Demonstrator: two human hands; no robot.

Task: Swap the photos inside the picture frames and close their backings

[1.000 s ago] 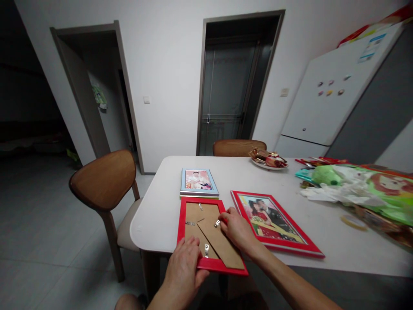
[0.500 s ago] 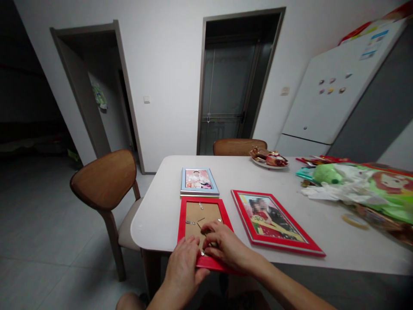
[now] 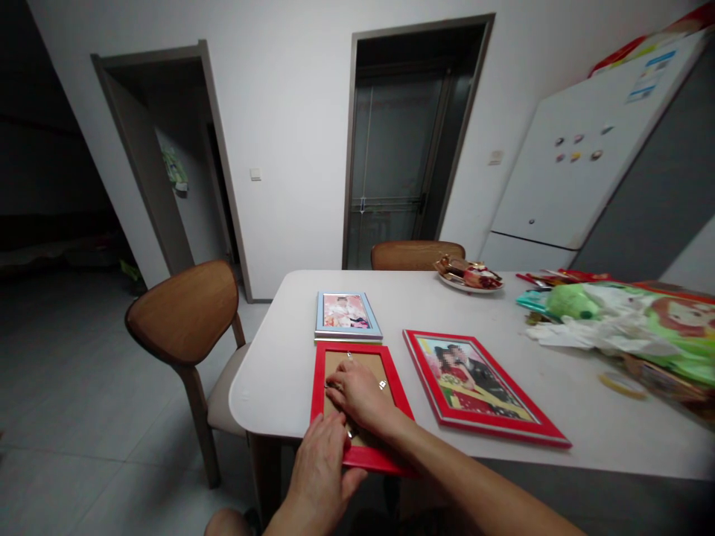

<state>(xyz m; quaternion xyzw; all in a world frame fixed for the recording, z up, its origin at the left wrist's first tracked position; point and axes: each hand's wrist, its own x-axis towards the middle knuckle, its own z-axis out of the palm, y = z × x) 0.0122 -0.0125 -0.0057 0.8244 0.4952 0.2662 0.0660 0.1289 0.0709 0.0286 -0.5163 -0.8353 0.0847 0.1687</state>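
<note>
A red picture frame (image 3: pixel 318 387) lies face down at the table's near edge, showing its brown backing board (image 3: pixel 369 366). My left hand (image 3: pixel 321 465) grips its near left corner, fingers on top and thumb along the front edge. My right hand (image 3: pixel 360 394) reaches over the board, its bent fingertips closed on the metal clip at the left side, which they largely cover. Other small metal clips show at the right side (image 3: pixel 382 385) and near edge. Behind lies a light blue picture frame (image 3: pixel 369 316) with a photo facing up. A larger red framed photo (image 3: pixel 469 372) rests to the right.
On the white table (image 3: pixel 273 357) stand a plate of wrapped items (image 3: pixel 469 275), a green patterned bag (image 3: pixel 670 320) with white tissue, and a roll of tape (image 3: pixel 623 385). Wooden chairs stand at left (image 3: pixel 187 313) and behind (image 3: pixel 418 254). A white fridge (image 3: pixel 558 186) is at right.
My right hand has moved away from me and left, from the near clip to the left-side clip. My left hand stays on the frame's corner. The view has shifted slightly.
</note>
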